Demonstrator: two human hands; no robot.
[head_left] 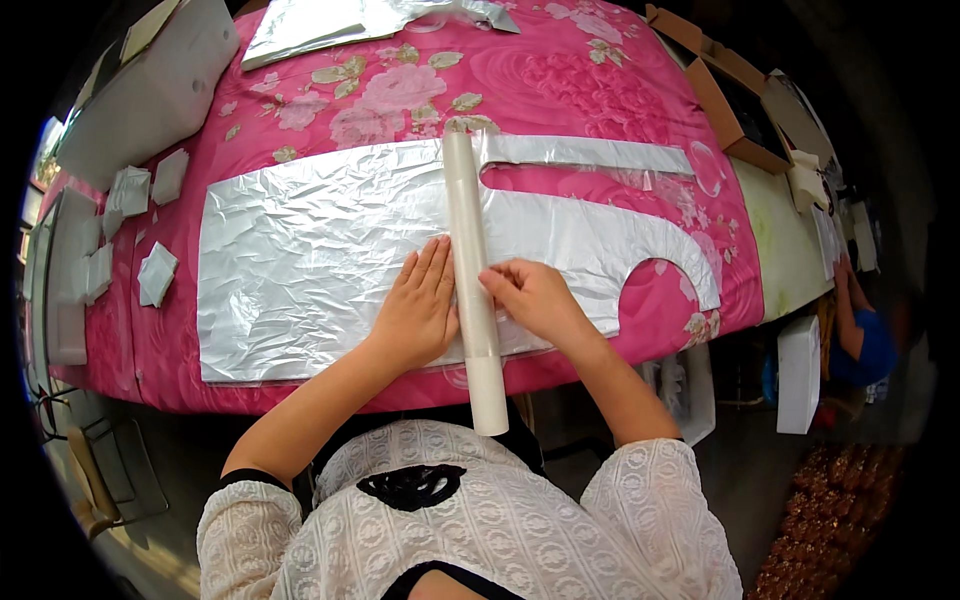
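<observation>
A thin, crinkled silvery sheet (310, 260), cut like an apron with a long strap and a rounded notch at its right end, lies spread on the table. Across it rests a long pale tube (465, 220), its near end sticking out past the table edge towards me. My left hand (420, 305) lies flat on the sheet, fingers stretched out together along the tube's left side. My right hand (535, 300) is closed at the tube's right side, thumb and forefinger pinched against it. Whatever is between those fingertips is too small to make out.
A pink flowered cloth (400, 95) covers the table. Small folded silvery packets (157, 274) lie left, beside a white foam box (155, 90). More silvery sheets (340, 30) lie at the far edge. A cardboard box (735, 115) stands right; beyond it is another person's arm (848, 305).
</observation>
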